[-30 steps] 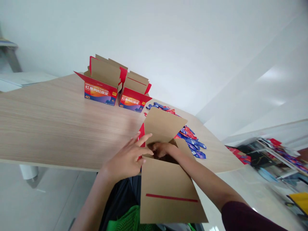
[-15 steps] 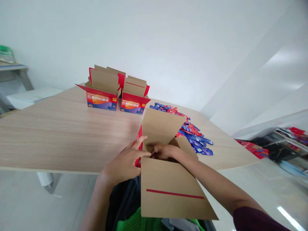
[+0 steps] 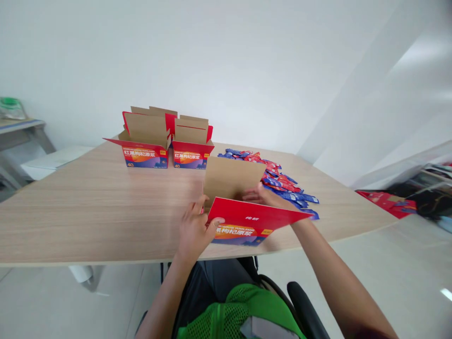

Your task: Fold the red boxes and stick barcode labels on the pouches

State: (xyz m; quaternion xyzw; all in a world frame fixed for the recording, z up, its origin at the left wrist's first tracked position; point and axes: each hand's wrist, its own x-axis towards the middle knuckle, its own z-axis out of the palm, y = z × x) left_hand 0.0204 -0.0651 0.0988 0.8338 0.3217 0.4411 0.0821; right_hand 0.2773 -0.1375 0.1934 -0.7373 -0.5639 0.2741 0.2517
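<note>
An open red carton [image 3: 235, 233] with brown inner faces stands near the table's front edge. My left hand [image 3: 197, 226] grips its left front corner, thumb on the front flap and fingers along the left side. At the right side of the carton's opening is my right hand [image 3: 264, 194], fingers stretched out and partly hidden behind the raised front flap. I see nothing held in it. Just beyond that hand lies a spread of blue and red sachets [image 3: 282, 183]. The carton's floor is hidden from view.
Two similar cartons, one at left [image 3: 145, 154] and one beside it [image 3: 190, 153], stand with flaps up toward the back of the wooden table [image 3: 106, 207]. A chair armrest [image 3: 305, 308] is below the table edge. Red packaging [image 3: 386, 202] is visible at far right.
The carton has tipped back from the table edge onto the tabletop, its front flap swinging up to show its red face. My right hand has moved from deep inside to the right side.
</note>
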